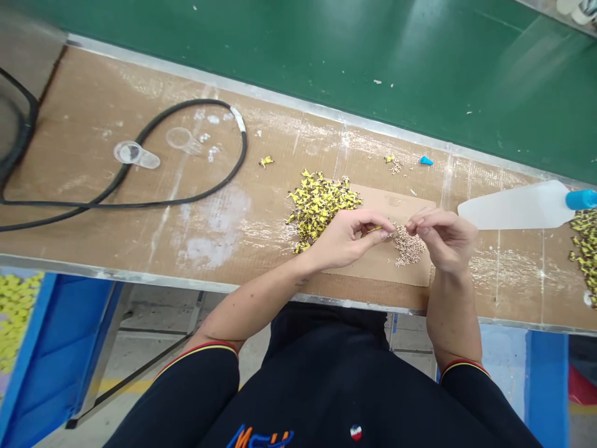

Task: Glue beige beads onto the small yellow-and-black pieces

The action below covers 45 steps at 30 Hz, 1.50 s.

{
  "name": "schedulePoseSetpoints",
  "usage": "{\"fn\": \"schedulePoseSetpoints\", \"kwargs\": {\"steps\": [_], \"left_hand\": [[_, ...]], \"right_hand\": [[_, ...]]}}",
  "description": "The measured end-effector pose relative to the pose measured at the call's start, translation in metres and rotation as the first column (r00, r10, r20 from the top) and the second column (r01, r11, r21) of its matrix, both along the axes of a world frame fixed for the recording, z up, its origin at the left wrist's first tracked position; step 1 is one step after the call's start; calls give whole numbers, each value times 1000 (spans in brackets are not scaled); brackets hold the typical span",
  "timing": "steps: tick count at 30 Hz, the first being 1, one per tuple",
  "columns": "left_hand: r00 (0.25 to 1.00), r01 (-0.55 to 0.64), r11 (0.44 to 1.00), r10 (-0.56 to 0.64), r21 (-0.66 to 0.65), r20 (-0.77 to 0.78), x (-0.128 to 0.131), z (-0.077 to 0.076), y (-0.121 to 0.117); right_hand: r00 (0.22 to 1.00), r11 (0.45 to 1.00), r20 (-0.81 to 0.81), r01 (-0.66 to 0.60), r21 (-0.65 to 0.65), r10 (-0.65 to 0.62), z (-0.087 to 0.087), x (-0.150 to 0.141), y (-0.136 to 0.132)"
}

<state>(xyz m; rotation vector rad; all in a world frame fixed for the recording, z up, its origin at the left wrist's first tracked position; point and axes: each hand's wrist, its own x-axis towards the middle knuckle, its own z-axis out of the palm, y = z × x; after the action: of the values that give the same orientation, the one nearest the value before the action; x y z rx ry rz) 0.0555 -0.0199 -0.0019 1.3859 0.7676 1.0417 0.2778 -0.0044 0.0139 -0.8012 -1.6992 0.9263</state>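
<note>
My left hand (352,236) is closed in a pinch on a small yellow figure (374,229), mostly hidden by the fingers. Facing it, my right hand (445,236) has thumb and fingertips pressed together; whatever they hold is too small to make out. The fingertips of both hands are close but apart. Just below them a heap of tiny beige pieces (410,247) lies on a flat cardboard sheet (368,267). Beside my left hand, partly on that sheet, is a pile of small yellow-and-black figures (317,205).
A white bottle (517,205) with a blue cap lies at the right, near another yellow-and-black pile (585,249). A blue cone-shaped cap (426,160) sits at the back. Black cable (186,200) loops around clear plastic scoops (135,154) at left. Behind runs a green surface (298,50).
</note>
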Motion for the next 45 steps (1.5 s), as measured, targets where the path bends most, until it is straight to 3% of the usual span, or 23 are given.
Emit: {"fn": "schedulePoseSetpoints", "kwargs": {"steps": [6, 16, 23, 33, 40, 45], "left_hand": [[1000, -21, 1000, 21, 6, -23, 2, 0, 0], [997, 43, 996, -47, 78, 54, 2, -1, 0], [999, 17, 999, -19, 43, 31, 1, -3, 0], [996, -81, 997, 80, 20, 36, 3, -3, 1], [948, -277, 961, 275, -9, 158, -12, -9, 15], [948, -272, 961, 275, -40, 159, -13, -8, 18]], "right_hand": [[1000, 1000, -3, 9, 29, -9, -8, -1, 1], [991, 993, 79, -113, 32, 110, -5, -13, -2], [983, 991, 175, 28, 132, -51, -3, -16, -5], [963, 988, 258, 42, 150, -81, -3, -11, -4], [838, 987, 543, -38, 154, -52, 0, 13, 9], [764, 987, 645, -89, 131, -17, -4, 15, 13]]}}
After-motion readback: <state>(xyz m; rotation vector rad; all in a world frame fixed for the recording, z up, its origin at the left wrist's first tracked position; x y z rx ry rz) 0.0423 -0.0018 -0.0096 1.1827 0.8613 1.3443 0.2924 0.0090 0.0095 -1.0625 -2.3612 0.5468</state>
